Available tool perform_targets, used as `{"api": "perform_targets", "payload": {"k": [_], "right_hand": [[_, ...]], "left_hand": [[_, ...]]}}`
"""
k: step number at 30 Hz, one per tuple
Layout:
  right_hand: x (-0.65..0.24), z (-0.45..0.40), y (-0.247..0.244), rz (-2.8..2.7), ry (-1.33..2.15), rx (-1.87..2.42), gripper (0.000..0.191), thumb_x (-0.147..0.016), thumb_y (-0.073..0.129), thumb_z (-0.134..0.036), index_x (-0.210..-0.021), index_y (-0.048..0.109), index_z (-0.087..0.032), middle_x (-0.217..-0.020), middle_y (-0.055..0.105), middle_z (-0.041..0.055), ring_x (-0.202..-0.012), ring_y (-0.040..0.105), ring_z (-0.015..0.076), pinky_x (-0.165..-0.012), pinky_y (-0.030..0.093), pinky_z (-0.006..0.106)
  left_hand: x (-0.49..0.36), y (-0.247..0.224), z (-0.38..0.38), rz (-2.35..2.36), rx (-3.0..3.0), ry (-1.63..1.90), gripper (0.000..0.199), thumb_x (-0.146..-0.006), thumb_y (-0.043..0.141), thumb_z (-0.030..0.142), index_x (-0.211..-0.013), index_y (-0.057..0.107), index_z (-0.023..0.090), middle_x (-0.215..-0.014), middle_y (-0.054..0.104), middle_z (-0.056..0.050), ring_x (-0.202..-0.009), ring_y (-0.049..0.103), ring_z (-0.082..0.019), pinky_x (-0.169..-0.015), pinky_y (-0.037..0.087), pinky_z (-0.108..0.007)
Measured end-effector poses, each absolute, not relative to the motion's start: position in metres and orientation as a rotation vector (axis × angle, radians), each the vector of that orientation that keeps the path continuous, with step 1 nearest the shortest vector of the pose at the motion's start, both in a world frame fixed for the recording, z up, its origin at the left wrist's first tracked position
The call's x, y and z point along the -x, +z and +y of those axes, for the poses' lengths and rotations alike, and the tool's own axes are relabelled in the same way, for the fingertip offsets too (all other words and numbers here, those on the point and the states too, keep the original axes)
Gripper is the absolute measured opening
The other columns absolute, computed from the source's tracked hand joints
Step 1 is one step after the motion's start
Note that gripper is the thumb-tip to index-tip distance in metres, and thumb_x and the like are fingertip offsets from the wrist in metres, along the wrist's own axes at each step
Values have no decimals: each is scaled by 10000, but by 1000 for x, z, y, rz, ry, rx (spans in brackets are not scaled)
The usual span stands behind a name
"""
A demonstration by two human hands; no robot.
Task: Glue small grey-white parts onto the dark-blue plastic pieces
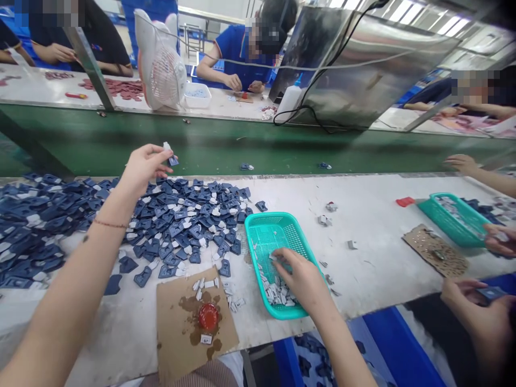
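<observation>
"Green belt (209,142) borders the tabletop's (374,279) far edge. What's held?"

"Left hand (144,164) pinches a blue piece (173,160) near that edge; right hand (300,275), half-curled, pinches a white piece (273,257) inside the basket (296,234)."

"Handling?"

"Probably light, stiff; grip by the edges."

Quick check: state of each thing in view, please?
Nearer teal perforated plastic basket: partly filled with small white pieces
Left hand: raised, pinching a small blue-and-white part
Right hand: in basket, apparently pinching a small whitish piece
Brown cardboard sheet: stained
Small round red container: on cardboard
Dark blue flat parts: loosely heaped
White plastic bottle, blue tip: upright
White plastic fan: whether running, unclear
Green belt: whether moving, unclear
</observation>
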State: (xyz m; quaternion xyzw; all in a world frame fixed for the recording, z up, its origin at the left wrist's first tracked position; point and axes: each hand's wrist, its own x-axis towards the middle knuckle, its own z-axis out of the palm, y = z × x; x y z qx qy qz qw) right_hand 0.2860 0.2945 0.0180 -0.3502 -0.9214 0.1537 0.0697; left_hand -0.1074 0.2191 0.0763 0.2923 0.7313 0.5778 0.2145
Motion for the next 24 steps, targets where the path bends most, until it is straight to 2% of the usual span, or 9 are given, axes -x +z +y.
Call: {"api": "perform_targets", "payload": {"k": [2, 7, 10, 14, 18, 24], "right_hand": [[-285, 296, 15, -2761, 453, 1060, 210, -918, 455, -271, -1038, 614, -205, -986, 701, 99, -857, 684, 243, -714, 541, 356], [-281, 302, 10, -2765, 438, 1027, 214, -898, 464, -270, -870, 657, -182, -903, 702, 101, -807, 689, 245, -704, 541, 359], [-278, 295, 17, -2731, 401, 1025, 194, -878, 489, -275, -861, 656, -179, -882, 693, 107, -820, 676, 262, -725, 531, 384], [-268, 255, 39, -2635, 456, 911, 172, -901, 506, -298, -907, 647, -201, -906, 680, 92, -850, 658, 239, -757, 523, 359], [-249, 194, 54, -2660, 660, 660, 125, -913, 520, -250, -901, 641, -220, -907, 668, 76, -851, 655, 215, -739, 531, 326], [-232, 153, 42, -2777, 698, 511, 149, -925, 491, -177, -923, 635, -214, -911, 660, 84, -869, 649, 215, -753, 547, 346]], "left_hand": [[79, 82, 195, 1802, -673, 1746, 197, -806, 647, 266, -956, 624, 140, -922, 700, -54, -537, 612, -58, -530, 515, -170], [9, 78, 125, 1463, -477, 1755, 345, -691, 772, 227, -1022, 688, 173, -726, 661, 16, -575, 652, -82, -586, 563, -169], [-24, 62, 84, 1427, -407, 1691, 359, -650, 812, 256, -982, 700, 179, -797, 705, -13, -591, 672, -114, -580, 577, -197], [-56, 31, 43, 1475, -343, 1654, 315, -687, 794, 321, -958, 696, 193, -952, 739, -51, -687, 712, -167, -645, 599, -250], [-78, 6, 18, 1468, -297, 1657, 277, -726, 765, 311, -963, 685, 194, -926, 752, -48, -821, 720, -187, -763, 583, -259], [-89, -3, 2, 1439, -315, 1660, 200, -736, 744, 250, -904, 648, 201, -896, 754, -41, -784, 710, -163, -753, 560, -242]]}}
